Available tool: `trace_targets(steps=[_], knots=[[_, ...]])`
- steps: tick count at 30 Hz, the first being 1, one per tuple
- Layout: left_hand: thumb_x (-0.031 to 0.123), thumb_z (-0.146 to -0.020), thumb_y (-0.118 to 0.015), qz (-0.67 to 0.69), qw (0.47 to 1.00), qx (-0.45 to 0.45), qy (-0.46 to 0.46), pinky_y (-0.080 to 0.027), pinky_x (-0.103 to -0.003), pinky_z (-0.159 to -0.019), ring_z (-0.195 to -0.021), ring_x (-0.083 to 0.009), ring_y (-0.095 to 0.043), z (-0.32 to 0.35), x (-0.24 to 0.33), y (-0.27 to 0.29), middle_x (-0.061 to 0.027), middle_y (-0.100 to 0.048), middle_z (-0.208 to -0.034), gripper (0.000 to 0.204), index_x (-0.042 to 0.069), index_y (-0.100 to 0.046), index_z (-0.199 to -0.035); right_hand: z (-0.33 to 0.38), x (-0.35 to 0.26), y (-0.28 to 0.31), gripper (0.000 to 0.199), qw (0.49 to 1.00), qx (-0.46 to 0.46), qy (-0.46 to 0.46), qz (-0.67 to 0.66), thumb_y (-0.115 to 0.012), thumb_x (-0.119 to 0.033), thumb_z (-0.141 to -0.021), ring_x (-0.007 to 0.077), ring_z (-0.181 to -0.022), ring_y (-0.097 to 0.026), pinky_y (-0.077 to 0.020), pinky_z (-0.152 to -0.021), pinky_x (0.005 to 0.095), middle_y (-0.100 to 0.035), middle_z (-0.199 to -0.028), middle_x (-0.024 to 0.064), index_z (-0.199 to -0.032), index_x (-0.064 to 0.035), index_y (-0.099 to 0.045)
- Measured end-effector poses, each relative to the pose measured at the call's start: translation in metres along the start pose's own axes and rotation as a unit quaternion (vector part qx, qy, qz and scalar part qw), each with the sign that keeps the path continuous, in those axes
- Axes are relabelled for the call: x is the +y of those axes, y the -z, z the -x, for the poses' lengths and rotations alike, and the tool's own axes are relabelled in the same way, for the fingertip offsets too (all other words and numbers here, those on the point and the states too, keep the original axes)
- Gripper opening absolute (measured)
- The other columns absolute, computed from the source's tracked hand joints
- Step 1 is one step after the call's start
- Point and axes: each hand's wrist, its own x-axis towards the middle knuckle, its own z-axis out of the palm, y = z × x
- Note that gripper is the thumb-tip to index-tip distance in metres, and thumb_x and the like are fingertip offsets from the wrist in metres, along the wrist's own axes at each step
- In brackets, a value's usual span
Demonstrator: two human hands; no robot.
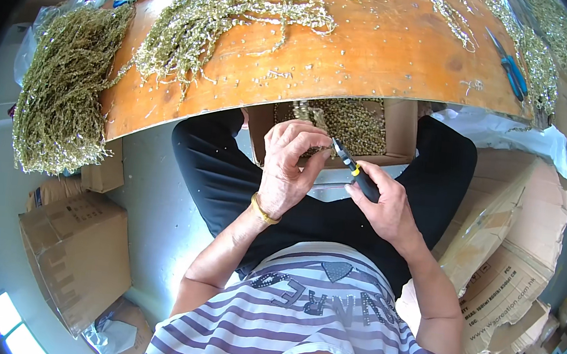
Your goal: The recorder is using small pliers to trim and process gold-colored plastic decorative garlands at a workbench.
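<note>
cutter (356,172) in right grip (384,205)

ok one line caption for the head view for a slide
Left hand pinches a beaded strand while right hand applies a small tool over a bead-filled cardboard box.

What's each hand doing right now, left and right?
Left hand: closed, pinching a strand of small beads over the cardboard box.
Right hand: closed around a black-and-yellow cutting tool.

Single head view, facing steeply down, close over lap
</note>
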Motion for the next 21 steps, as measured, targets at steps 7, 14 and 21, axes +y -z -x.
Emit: trace_targets(steps=[7,14,21], knots=[[0.001,-0.071,-0.063,0.071,0.994,-0.032,0.078,-0.037,-0.032,-0.079,-0.084,-0.0215,-0.052,0.001,-0.003,0.000,-0.0043,-0.057,-0.083,0.013,0.008,-0.057,-0.081,0.001,-0.004,0.000,0.039,1.000,-0.006,0.001,0.018,-0.065,-0.018,-0.076,0.0275,-0.079,-0.060,-0.0475,-0.070,0.0337,-0.059,-0.092,0.0163,-0.108,0.0005,-0.052],[0.012,-0.087,-0.054,0.362,0.870,-0.097,0.321,-0.037,-0.016,-0.058,-0.065,-0.0005,-0.042,0.001,0.000,-0.004,0.0062,-0.048,-0.071,0.010,0.002,-0.053,-0.086,0.005,-0.003,-0.004,0.038,1.000,0.015,-0.004,0.012,-0.064,-0.016,-0.076,0.0227,-0.074,-0.059,-0.0476,-0.066,0.0304,-0.058,-0.091,0.0133,-0.109,-0.0005,-0.052],[0.012,-0.087,-0.054,0.492,0.809,-0.044,0.318,-0.036,-0.017,-0.063,-0.071,-0.0016,-0.042,0.007,-0.006,-0.014,0.0055,-0.049,-0.078,0.008,0.005,-0.052,-0.086,0.003,0.002,-0.012,0.037,0.998,0.053,0.022,-0.024,-0.065,-0.016,-0.077,0.0174,-0.073,-0.057,-0.0463,-0.063,0.0274,-0.058,-0.091,0.0104,-0.109,-0.0003,-0.052]])
